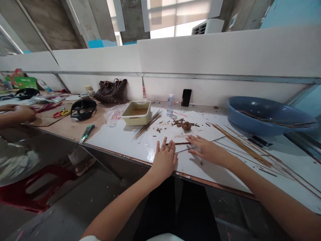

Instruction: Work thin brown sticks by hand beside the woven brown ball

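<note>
On the white-topped counter (120, 140), a blue basin (265, 115) sits at two o'clock, just beside a spread of long thin sticks (240, 145). The left hand (164, 160) and right hand (205, 149) lie flat, their fingers (171, 146) spread apart and clamped on nothing, at either end of a thin brown stick (182, 143) at twelve o'clock.

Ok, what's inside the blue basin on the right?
Long thin sticks lie in the blue basin; its near wall hides the bottom, so nothing lower can be seen.
</note>
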Tool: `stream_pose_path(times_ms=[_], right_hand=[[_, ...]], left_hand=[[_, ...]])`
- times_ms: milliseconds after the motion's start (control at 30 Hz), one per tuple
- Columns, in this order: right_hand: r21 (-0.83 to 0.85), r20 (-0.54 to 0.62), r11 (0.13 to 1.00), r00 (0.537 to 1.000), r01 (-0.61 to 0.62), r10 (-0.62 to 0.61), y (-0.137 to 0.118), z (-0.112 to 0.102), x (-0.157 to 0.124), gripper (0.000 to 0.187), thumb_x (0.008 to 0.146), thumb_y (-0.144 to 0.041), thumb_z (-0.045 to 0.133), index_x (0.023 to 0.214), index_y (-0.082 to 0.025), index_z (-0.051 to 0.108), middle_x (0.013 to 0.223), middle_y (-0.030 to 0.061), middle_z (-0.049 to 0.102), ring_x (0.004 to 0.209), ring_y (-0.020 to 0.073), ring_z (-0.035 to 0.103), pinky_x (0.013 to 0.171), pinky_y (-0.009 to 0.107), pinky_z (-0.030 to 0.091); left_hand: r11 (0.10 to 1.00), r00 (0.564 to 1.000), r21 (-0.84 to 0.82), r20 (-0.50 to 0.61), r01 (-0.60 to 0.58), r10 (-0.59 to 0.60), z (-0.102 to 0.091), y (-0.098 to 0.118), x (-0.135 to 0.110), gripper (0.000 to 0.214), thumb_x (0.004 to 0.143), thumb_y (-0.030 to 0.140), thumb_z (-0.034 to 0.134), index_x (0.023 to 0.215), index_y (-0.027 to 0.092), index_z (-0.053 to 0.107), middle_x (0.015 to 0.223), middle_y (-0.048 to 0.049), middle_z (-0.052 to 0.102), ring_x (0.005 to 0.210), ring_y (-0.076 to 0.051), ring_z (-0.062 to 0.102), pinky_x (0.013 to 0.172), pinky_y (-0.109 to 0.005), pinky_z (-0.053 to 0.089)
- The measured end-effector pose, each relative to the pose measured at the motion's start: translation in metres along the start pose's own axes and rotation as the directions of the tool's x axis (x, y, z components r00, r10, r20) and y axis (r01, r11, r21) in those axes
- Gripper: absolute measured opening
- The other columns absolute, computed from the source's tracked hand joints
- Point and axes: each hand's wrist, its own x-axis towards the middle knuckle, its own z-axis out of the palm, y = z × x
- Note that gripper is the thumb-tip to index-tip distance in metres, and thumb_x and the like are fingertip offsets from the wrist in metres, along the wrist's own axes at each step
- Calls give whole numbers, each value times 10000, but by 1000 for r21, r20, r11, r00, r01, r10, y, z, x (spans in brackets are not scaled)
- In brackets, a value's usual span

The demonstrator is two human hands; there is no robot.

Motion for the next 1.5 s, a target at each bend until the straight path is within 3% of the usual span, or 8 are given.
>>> stream_pose_path(times_ms=[100, 233, 400, 600, 933, 1067, 1267, 1500], right_hand=[[97, -42, 995, 999, -27, 31, 40, -14, 10, 543, 1094, -522, 574, 1524, -216, 704, 1520, 159, 721, 1443, 385, 652, 1237, 600, 518], [250, -176, 968, 983, -2, 47, 67, -15, 3, 412, 1095, -537, 570, 1285, -275, 824, 1260, 130, 822, 1201, 357, 759, 1074, 547, 619], [312, -150, 950, 988, 27, 21, 70, -13, -15, 351, 1038, -549, 684, 1108, -247, 850, 1226, 156, 793, 1183, 336, 735, 1083, 504, 594], [389, -146, 920, 989, 43, 16, 70, -15, -15, 403, 1046, -588, 650, 1033, -245, 861, 1185, 153, 787, 1129, 316, 733, 1042, 499, 599], [431, -198, 902, 978, 32, 60, 62, -17, -14, 345, 1076, -504, 595, 988, -246, 807, 1089, 135, 813, 1046, 298, 758, 957, 441, 605], [390, -236, 919, 960, -51, 153, 71, -9, -17, 283, 1087, -444, 574, 1083, -240, 770, 1032, 106, 822, 913, 268, 765, 866, 401, 599], [318, -335, 942, 916, -109, 220, 79, -12, -20, 291, 1100, -420, 527, 1101, -237, 753, 1020, 115, 822, 881, 283, 748, 843, 412, 589], [317, -409, 929, 856, -192, 316, 90, -12, -18, 289, 1081, -413, 534, 1076, -233, 761, 973, 89, 821, 830, 262, 738, 786, 385, 583]], left_hand=[[1000, 1000, 7, -24, -18, 18, -8, -13, 7, 503, 1115, 241, 462, 1594, 160, 592, 1641, -144, 620, 1671, -365, 358, 1368, -633, 291], [999, 996, -46, -87, -9, 5, -15, -33, 19, 345, 1078, 107, 484, 1274, 164, 762, 1211, -141, 775, 1267, -316, 671, 1122, -489, 563], [990, 979, -114, -194, -87, 63, -13, -44, 26, 217, 1070, 198, 618, 1228, 226, 765, 1208, -127, 741, 1203, -333, 643, 1049, -520, 588], [958, 968, -261, -245, -122, 56, -9, -44, 25, 261, 1129, 232, 518, 1230, 228, 759, 1155, -117, 768, 1152, -315, 650, 1045, -518, 582], [926, 980, -353, -183, -137, 75, -13, -49, 22, 227, 963, 313, 829, 1175, 251, 775, 1135, -85, 780, 1154, -305, 691, 1045, -480, 584], [900, 983, -411, -161, -146, 85, -24, -57, 54, 402, 975, 337, 820, 1350, 239, 716, 1156, -93, 787, 1053, -274, 747, 954, -422, 611], [865, 969, -445, -30, -232, 245, -25, -77, 129, 224, 899, 356, 865, 1068, 225, 802, 996, -58, 817, 889, -234, 773, 845, -350, 619], [771, 973, -594, -148, -231, 177, -3, -81, 168, 222, 931, 401, 832, 1076, 232, 829, 1004, -45, 860, 912, -224, 803, 881, -336, 623]])
